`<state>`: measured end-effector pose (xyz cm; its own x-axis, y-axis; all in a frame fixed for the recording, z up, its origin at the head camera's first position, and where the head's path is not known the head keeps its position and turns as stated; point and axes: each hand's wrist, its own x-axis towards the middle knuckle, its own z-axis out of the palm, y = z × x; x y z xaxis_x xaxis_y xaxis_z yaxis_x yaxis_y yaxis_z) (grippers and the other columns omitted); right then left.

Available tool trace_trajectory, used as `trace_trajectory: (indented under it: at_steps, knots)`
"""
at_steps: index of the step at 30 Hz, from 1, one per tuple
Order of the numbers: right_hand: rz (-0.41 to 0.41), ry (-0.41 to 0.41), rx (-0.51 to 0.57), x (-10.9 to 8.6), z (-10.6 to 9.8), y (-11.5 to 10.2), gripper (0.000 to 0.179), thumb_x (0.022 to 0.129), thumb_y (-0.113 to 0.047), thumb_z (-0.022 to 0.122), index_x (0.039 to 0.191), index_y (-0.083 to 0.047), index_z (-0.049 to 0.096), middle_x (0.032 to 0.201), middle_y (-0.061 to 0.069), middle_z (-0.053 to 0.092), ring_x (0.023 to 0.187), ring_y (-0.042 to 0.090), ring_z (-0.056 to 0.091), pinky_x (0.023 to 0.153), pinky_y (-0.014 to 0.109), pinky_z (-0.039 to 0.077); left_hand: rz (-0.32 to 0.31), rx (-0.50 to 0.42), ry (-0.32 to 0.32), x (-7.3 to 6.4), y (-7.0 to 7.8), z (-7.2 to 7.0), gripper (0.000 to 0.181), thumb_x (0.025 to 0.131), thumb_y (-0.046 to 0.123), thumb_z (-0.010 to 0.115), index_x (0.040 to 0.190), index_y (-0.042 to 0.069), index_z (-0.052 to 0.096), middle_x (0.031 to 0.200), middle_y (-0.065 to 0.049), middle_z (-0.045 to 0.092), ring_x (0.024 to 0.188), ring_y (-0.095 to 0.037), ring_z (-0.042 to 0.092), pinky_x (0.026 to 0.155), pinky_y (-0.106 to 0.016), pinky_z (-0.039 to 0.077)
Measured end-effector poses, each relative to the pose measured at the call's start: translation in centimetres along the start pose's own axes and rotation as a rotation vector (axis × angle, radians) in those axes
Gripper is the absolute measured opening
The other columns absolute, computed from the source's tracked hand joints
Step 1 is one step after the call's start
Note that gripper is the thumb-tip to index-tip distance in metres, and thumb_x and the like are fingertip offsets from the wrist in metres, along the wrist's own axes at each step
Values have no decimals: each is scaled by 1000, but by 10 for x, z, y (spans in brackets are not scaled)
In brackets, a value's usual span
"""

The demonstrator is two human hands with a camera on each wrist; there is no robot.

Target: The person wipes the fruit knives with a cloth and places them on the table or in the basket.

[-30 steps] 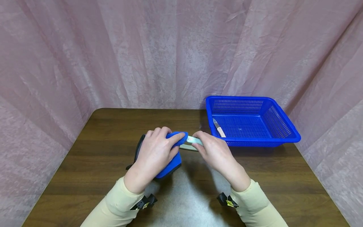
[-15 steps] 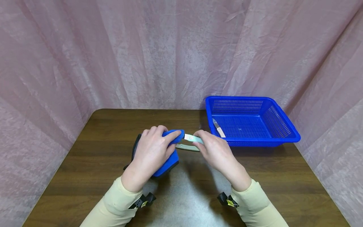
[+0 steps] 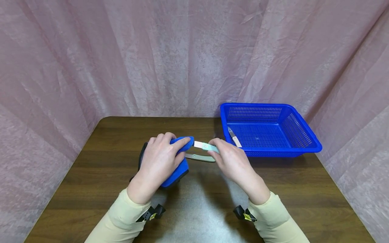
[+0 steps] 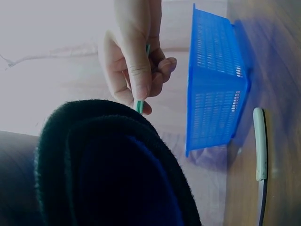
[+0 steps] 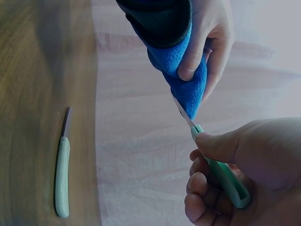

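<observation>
My left hand [image 3: 159,158] pinches a blue cloth [image 3: 177,173] with a dark edge, folded round the blade of a knife. The knife's mint-green handle [image 3: 210,147] is gripped by my right hand [image 3: 230,158], thumb along its side. In the right wrist view, a strip of blade [image 5: 184,113] shows between the cloth [image 5: 190,96] and the handle; the tip is hidden in the cloth. The cloth's dark underside [image 4: 54,155] fills the lower left wrist view. Below the hands, a second knife [image 3: 202,158] with a pale green handle lies on the table.
A blue plastic basket [image 3: 273,150] stands at the back right of the wooden table [image 3: 100,168]. Inside, a small knife with a white handle [image 3: 236,140] leans along its left side. Pink curtains [image 3: 170,60] hang behind the table.
My left hand and the cloth have slid left along the blade, baring more of it near the handle. The right hand has barely moved. More of the knife on the table shows.
</observation>
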<state>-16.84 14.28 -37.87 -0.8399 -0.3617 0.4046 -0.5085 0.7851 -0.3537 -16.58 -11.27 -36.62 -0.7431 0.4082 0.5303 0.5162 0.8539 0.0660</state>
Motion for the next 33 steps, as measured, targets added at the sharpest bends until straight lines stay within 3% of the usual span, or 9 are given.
trace_trajectory:
  at_steps: [15,33]
  knots:
    - [22,-6,-5,1,-1,1,18,106,-20,77,121,-13,71,89,-5,63,72,16,56,59,38,48,-44,-10,-21,1,-7,-2,45,96,28,87,141,25,79,119,-20,74,103,-40,69,82,-55,55]
    - [14,17,-1,1,-1,2,17,106,-19,77,121,-13,71,89,-4,64,73,17,57,61,40,48,-73,-11,1,1,-17,-4,43,98,28,86,139,24,79,119,-20,74,103,-40,70,82,-56,56]
